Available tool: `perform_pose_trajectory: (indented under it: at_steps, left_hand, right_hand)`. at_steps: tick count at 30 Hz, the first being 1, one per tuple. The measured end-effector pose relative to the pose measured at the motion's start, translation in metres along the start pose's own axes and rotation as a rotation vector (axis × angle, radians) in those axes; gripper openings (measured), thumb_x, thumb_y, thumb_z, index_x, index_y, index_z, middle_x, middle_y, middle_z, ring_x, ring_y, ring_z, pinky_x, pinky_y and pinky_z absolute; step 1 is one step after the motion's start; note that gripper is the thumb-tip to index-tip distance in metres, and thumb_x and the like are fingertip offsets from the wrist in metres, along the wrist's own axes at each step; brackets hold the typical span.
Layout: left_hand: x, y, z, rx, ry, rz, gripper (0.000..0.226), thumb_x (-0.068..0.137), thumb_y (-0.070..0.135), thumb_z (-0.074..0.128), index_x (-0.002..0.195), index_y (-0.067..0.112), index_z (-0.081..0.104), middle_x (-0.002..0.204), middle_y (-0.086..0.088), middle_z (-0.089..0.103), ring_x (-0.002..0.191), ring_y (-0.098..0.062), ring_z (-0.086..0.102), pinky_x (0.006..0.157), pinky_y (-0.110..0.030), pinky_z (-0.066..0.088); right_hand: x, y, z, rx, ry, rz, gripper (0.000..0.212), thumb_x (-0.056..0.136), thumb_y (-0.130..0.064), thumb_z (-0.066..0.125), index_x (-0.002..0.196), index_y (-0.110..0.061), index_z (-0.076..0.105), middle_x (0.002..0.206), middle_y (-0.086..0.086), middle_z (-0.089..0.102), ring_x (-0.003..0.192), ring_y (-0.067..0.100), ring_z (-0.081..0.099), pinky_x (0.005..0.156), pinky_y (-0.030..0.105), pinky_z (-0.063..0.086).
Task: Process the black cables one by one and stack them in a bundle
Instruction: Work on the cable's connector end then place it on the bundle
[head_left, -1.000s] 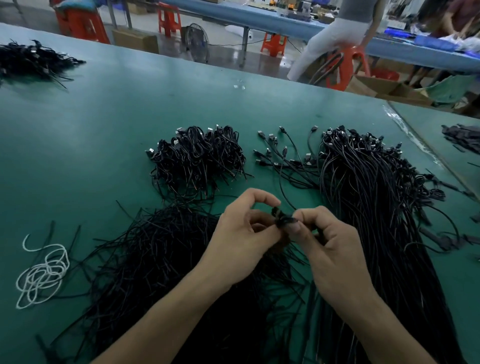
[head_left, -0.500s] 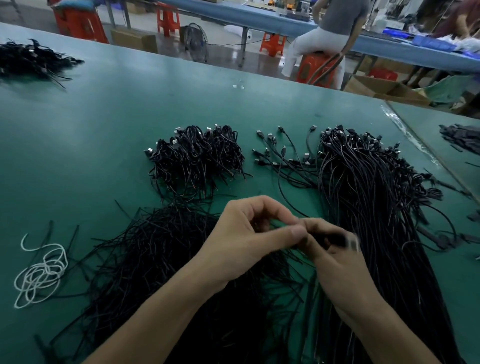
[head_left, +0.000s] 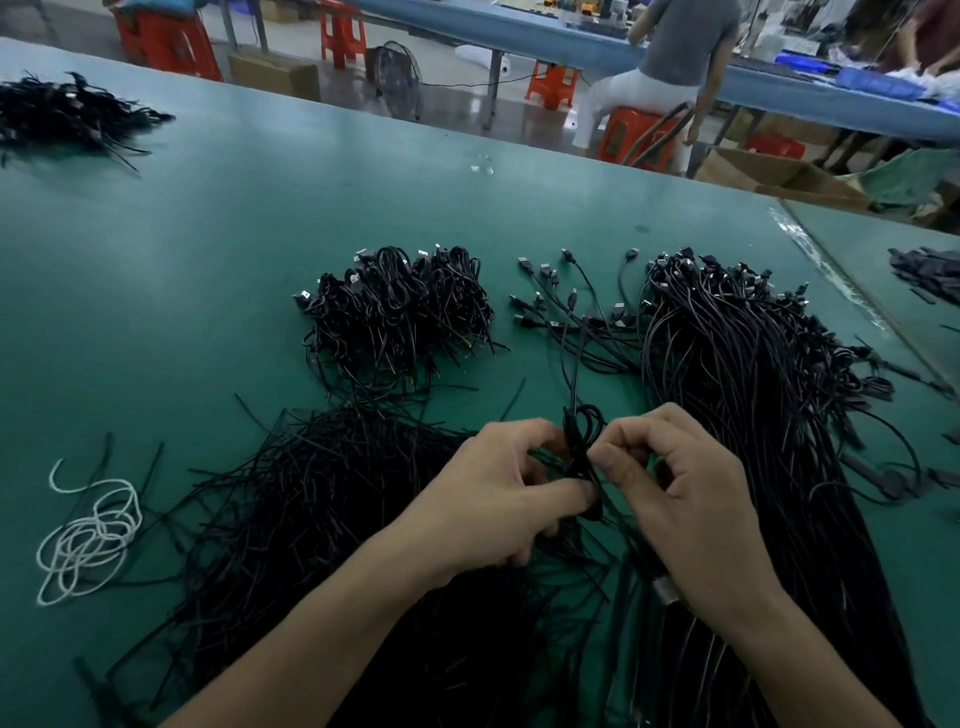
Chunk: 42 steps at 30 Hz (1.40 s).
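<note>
Both hands meet at the near middle of the green tabletop. The left hand and right hand pinch one black cable between them, their fingers curled narrow around it. A small loop of the cable stands up above the fingertips, and its free length lies across the tabletop toward the loose plugs. A silver plug shows under the right wrist. Beyond the left hand lies the bundle of coiled cables. To the right spreads the long heap of uncoiled cables, and under the left forearm a mass of thin black strands. A white cord lies at the left, well apart
</note>
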<state>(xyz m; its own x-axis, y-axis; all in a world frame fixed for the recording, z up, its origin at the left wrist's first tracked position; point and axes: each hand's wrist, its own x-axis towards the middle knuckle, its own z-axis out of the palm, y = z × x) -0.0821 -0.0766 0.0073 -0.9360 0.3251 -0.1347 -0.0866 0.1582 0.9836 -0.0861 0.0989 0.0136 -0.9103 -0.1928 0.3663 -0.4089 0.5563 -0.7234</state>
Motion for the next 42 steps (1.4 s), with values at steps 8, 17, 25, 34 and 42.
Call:
perform_pose_trajectory:
  at_steps: [8, 17, 25, 34, 42]
  left_hand:
    - [0.001, 0.003, -0.002, -0.213, 0.044, -0.013, 0.018, 0.091, 0.009, 0.051, 0.096, 0.013, 0.067, 0.059, -0.004, 0.065, 0.047, -0.017, 0.06, 0.042, -0.022, 0.046]
    - [0.003, 0.001, -0.005, -0.333, 0.025, 0.012, 0.047, 0.081, 0.06, 0.062, 0.082, 0.014, 0.072, 0.075, -0.014, 0.074, 0.066, -0.025, 0.072, 0.059, -0.029, 0.059]
    - [0.01, 0.001, -0.035, 0.052, 0.317, 0.217, 0.021, 0.08, 0.013, 0.08, 0.092, 0.028, 0.073, 0.09, 0.006, 0.076, 0.082, -0.008, 0.072, 0.075, -0.015, 0.055]
    - [0.084, 0.001, -0.105, 0.506, 0.862, 0.168, 0.032, 0.099, 0.022, 0.061, 0.131, 0.021, 0.062, 0.121, -0.002, 0.068, 0.112, -0.017, 0.061, 0.103, -0.031, 0.044]
    - [0.07, 0.014, -0.084, 0.842, 0.739, 0.201, 0.051, 0.095, 0.013, 0.057, 0.144, 0.026, 0.051, 0.151, -0.01, 0.038, 0.133, -0.02, 0.031, 0.115, -0.039, 0.026]
  right_hand:
    - [-0.005, -0.005, 0.006, 0.047, -0.016, 0.011, 0.007, 0.085, -0.034, 0.059, 0.079, -0.033, 0.063, 0.085, -0.015, 0.057, 0.08, 0.007, 0.056, 0.07, 0.009, 0.04]
    - [-0.008, 0.004, 0.012, 0.307, -0.087, 0.221, 0.014, 0.084, -0.035, 0.063, 0.081, -0.022, 0.068, 0.069, -0.019, 0.06, 0.062, -0.003, 0.053, 0.061, 0.009, 0.039]
    - [0.015, 0.059, -0.001, -0.3, -0.162, 0.247, 0.04, 0.095, -0.042, 0.055, 0.131, -0.025, 0.057, 0.119, -0.01, 0.058, 0.113, 0.003, 0.053, 0.095, 0.019, 0.042]
    - [0.032, 0.084, 0.009, -0.794, -0.224, 0.278, 0.025, 0.104, -0.037, 0.044, 0.112, -0.025, 0.065, 0.104, -0.003, 0.061, 0.099, 0.018, 0.057, 0.09, 0.037, 0.039]
    - [0.028, 0.028, -0.008, -0.048, -0.101, 0.197, 0.029, 0.105, -0.03, 0.042, 0.107, -0.021, 0.069, 0.091, -0.022, 0.065, 0.091, -0.009, 0.06, 0.075, 0.002, 0.041]
